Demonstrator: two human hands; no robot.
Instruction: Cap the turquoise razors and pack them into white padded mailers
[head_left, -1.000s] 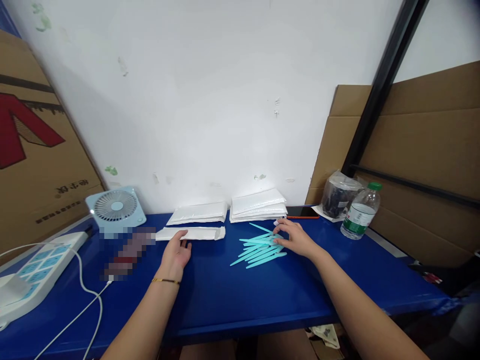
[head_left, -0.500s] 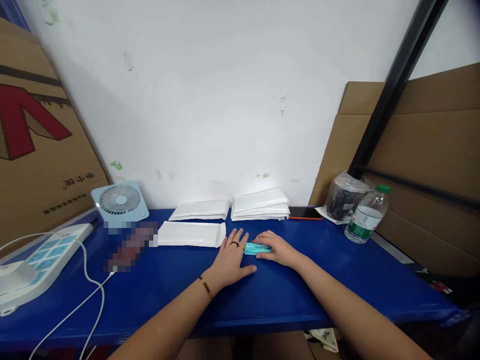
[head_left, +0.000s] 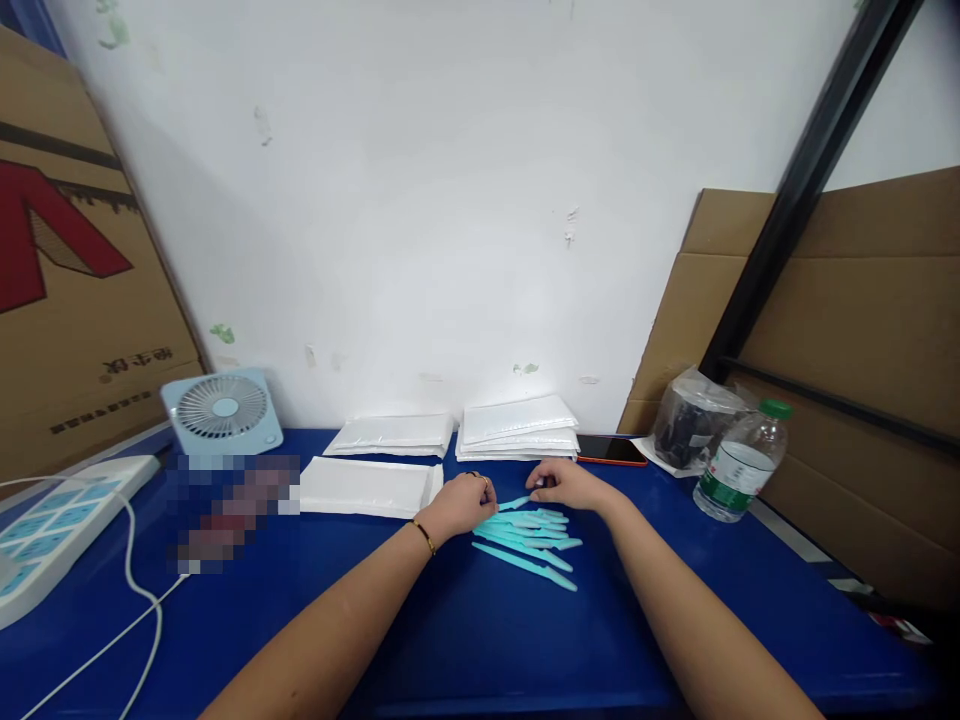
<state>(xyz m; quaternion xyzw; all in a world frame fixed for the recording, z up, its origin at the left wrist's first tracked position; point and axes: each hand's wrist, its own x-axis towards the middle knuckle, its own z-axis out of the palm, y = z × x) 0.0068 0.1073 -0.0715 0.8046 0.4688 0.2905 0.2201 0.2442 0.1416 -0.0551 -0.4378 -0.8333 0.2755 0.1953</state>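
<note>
Several teal eyebrow razors (head_left: 529, 535) lie loosely fanned out on the blue table (head_left: 450, 620), one a little apart at the front. My left hand (head_left: 466, 503) is at their left ends, fingers curled down; whatever is under its fingertips is hidden. On the other side, my right hand (head_left: 566, 485) has thumb and fingers pinched at the right end of the rearmost razor (head_left: 514, 503). A white padded envelope (head_left: 367, 487) lies flat just left of my left hand.
More white padded envelopes (head_left: 517, 425) are stacked along the wall. A phone (head_left: 611, 450), a wrapped dark cup (head_left: 681, 430) and a water bottle (head_left: 741, 470) stand to the right. At left are a small blue fan (head_left: 221, 410), a power strip (head_left: 71, 530) and a white cable (head_left: 131, 560).
The razors, bunched under both hands before, are now spread out in a fan. My hands have moved apart, and their fingers have gone from flatter to curled. The view has shifted slightly.
</note>
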